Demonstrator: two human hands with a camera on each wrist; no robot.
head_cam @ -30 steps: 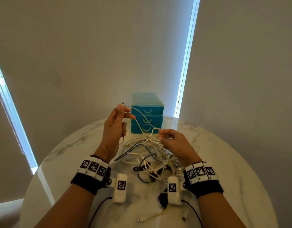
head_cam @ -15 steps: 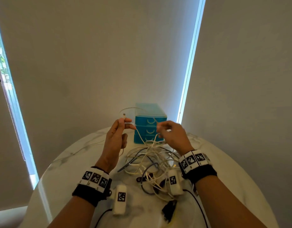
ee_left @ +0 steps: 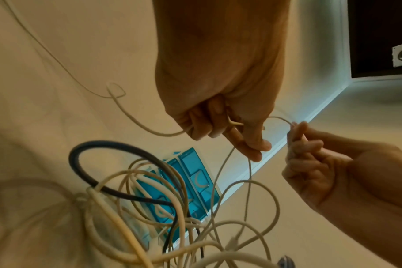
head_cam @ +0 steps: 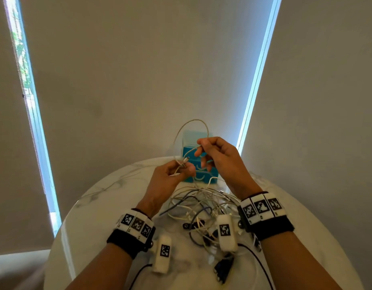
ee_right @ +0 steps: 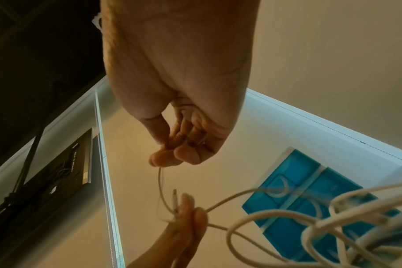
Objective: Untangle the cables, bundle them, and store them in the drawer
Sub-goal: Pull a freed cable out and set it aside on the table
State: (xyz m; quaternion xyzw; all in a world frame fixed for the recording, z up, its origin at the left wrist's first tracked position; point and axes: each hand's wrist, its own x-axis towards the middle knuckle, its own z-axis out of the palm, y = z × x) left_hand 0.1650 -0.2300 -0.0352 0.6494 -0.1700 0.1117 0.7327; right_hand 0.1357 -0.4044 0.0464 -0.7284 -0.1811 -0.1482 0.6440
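Between the two raised hands, a thin white cable [head_cam: 193, 130] arches up in a loop above the desk [head_cam: 101, 197]. The left hand [head_cam: 170, 178] pinches it near its plug end, with fingers curled round the cord; the plug tip sticks up just past the fingertips. The right hand [head_cam: 220, 160], a little higher and just beyond the left, pinches the far leg of the same loop between thumb and fingers. Below and nearer than both hands, the rest of the cables [head_cam: 201, 208] lie in a tangled heap on the desk, white ones crossed by a dark one [ee_left: 117, 150]. Just beyond the hands stands the blue drawer unit [head_cam: 199, 178], its drawers apparently closed.

The step in hand looks like freeing or starting to coil this one cable. To do it well, the left hand should keep the plug end fixed while the right feeds even loops to it, drawing slack gently so the cord slides out of the heap rather than tightening a knot. If it catches, lifting the crossing strands would serve better than pulling harder.

Both wrists are lifted clear of the desk, forearms angled inward, backs of the hands towards the head camera.
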